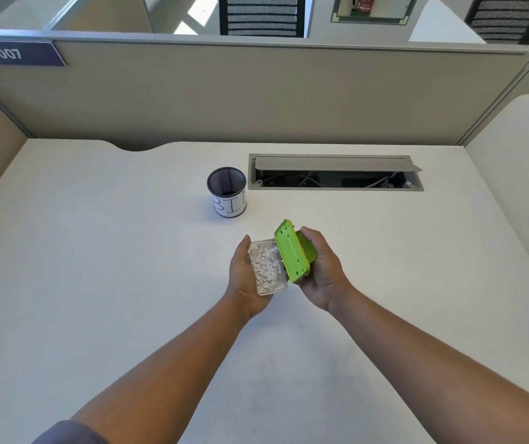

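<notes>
While held up over the middle of the desk [96,251], comes in two pieces: clear tray [269,277] heaped with white paper dots [265,265], cradled in the left hand [244,278] with fingers curled round its underside and thumb along its left wall, and green hole punch [290,251], clutched in the right hand [322,267] with fingers wrapped round the back of it.

Running lengthwise away from the body, both of them, with far ends leaning a touch left. Open side of the tray facing up. Punch tipped up on its long edge, with flat base turned left toward the tray and far end riding higher. Sitting right against the tray's right rim, though hard to tell if actually touching.

Loads of desk surface left, right and on the near side. Straight ahead and slightly left, got a black mesh cup [226,195] with a "BIN" label, standing upright, mouth open upward, well apart from the hands with only desk surface between. Just right of the cup, a cable hatch [335,173] sunk into the desk with its flap propped open.

Boxed in at the back by a beige partition [256,100] right behind the far edge, carrying a 007 tag [8,53] up at the left, plus a pale side panel [513,149] along the right edge.
</notes>
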`<state>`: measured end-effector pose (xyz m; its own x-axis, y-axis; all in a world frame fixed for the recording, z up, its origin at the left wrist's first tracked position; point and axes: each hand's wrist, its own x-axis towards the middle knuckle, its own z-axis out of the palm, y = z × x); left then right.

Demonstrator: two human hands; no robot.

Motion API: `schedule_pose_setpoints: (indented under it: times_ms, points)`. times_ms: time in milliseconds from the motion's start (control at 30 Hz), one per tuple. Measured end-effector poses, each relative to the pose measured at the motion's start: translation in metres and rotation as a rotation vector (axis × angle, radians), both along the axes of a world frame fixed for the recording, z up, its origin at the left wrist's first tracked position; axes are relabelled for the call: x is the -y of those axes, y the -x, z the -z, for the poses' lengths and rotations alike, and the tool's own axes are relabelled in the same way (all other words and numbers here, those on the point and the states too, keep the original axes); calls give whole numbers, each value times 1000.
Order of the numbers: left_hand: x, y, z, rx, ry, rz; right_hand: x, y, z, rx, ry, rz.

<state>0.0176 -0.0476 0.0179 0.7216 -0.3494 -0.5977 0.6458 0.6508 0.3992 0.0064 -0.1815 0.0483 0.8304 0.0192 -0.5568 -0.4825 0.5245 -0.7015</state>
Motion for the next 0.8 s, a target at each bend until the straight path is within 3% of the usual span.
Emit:
schedule_pose_setpoints:
  times_ms: [200,400,800]
  points:
    - [-1,0,-3,2,-15,6,7,-2,6,1,15,-81]
    - [-8,0,5,49,-7,46,22,-8,17,-26,316,-43]
    - [-17,-2,17,29,9,32,46,-25,76,113,943,-346]
